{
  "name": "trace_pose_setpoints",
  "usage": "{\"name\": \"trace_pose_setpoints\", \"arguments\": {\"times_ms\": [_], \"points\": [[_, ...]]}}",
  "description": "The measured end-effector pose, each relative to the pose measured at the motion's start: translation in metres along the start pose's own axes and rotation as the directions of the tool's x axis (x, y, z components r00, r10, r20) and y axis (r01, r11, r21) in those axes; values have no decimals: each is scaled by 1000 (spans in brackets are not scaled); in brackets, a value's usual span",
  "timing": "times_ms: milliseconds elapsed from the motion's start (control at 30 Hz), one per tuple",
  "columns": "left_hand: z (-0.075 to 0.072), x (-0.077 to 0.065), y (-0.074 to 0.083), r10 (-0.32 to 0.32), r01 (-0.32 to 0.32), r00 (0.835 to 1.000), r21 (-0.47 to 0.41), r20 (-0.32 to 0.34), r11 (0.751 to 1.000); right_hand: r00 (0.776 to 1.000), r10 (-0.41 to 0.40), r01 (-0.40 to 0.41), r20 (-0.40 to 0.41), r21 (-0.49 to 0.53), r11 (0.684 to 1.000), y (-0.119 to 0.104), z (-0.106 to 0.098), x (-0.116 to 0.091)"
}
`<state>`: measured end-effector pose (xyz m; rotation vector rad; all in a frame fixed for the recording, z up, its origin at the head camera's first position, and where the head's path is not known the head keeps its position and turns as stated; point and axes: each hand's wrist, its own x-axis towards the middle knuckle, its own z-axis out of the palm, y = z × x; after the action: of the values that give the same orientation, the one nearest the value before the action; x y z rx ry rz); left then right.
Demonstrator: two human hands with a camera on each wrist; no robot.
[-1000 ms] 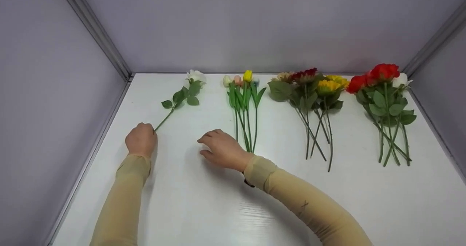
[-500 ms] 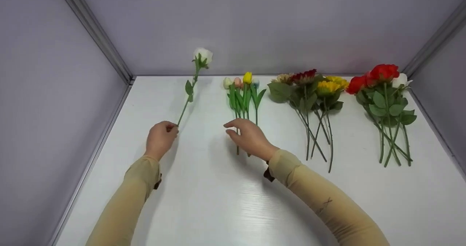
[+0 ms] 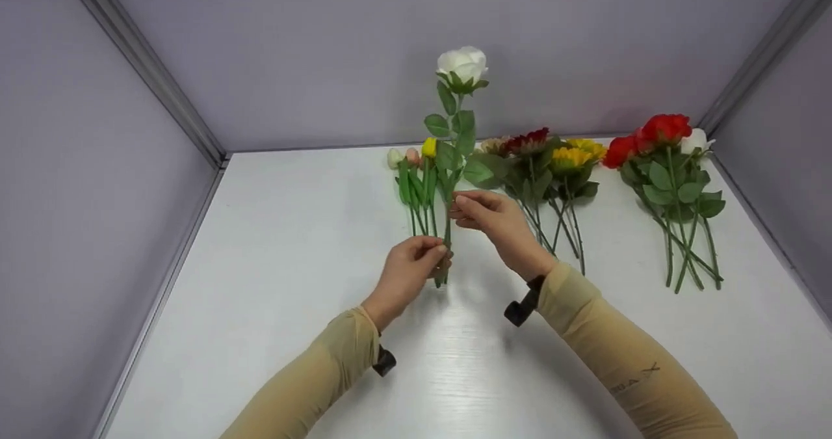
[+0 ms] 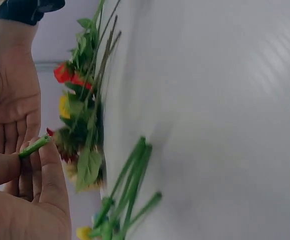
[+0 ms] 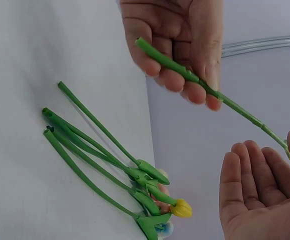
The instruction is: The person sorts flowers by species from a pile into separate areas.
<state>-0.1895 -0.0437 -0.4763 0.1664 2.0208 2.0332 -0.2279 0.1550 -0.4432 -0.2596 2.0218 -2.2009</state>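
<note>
A white rose [image 3: 463, 67] with a long green leafy stem stands nearly upright above the table. My left hand [image 3: 408, 271] pinches its lower stem between thumb and fingers; the cut end pokes out in the right wrist view, beside the left fingers [image 5: 170, 80]. Higher up, my right hand [image 3: 493, 223] is close to the stem, its fingers extended and loosely apart in the right wrist view. Whether its thumb touches the stem, I cannot tell. Behind the rose lie several tulips [image 3: 416, 188], white, pink and yellow heads showing; a bluish one [image 5: 164, 229] shows in the right wrist view.
Right of the tulips lies a bunch with dark red [image 3: 528, 141] and yellow flowers [image 3: 571, 159]. Further right are red roses [image 3: 664, 132] with a white one [image 3: 695, 141]. Grey walls [image 3: 325, 55] enclose the white table [image 3: 273, 263] at back and sides.
My left hand has lifted the white rose off the table and carried it right, in front of the tulips. My right hand has moved right and up to the rose's stem.
</note>
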Motion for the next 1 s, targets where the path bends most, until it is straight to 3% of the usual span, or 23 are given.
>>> {"name": "trace_pose_setpoints", "arguments": {"times_ms": [167,467,533,600,667,700,733,800,867,900,933,967,1000], "points": [[30,-5,-8,21,-17,998,-55,62,998,999,6,-2,-48,89,996,1,-14,-22],[66,-7,-20,21,-18,986,-17,168,1000,990,13,-8,-143,33,999,10,-46,-48],[73,-9,-20,36,-42,977,27,210,999,987,18,-17,-163,12,1000,10,-55,-53],[79,-11,-21,69,-104,965,128,253,986,982,17,-21,-187,-19,1000,9,-67,-58],[85,-13,-20,119,-202,946,258,303,945,976,5,-23,-217,-79,997,5,-82,-65],[88,-15,-20,148,-262,933,337,329,904,972,-6,-24,-236,-124,992,3,-91,-68],[91,-16,-19,175,-326,916,419,360,847,966,-15,-30,-258,-172,985,1,-100,-70],[96,-18,-18,224,-458,873,567,434,685,951,-33,-55,-306,-275,960,-4,-121,-75],[101,-18,-17,249,-570,818,667,519,480,936,-50,-96,-349,-391,916,-9,-142,-79],[104,-18,-17,265,-623,782,694,565,361,930,-62,-118,-363,-454,883,-12,-154,-82],[107,-18,-18,273,-664,746,709,607,239,924,-74,-143,-374,-520,842,-14,-165,-85],[110,-17,-18,276,-692,713,709,644,133,920,-95,-163,-381,-591,790,-16,-176,-88],[114,-17,-19,273,-712,683,700,677,47,915,-116,-184,-386,-656,732,-17,-187,-90]]}}
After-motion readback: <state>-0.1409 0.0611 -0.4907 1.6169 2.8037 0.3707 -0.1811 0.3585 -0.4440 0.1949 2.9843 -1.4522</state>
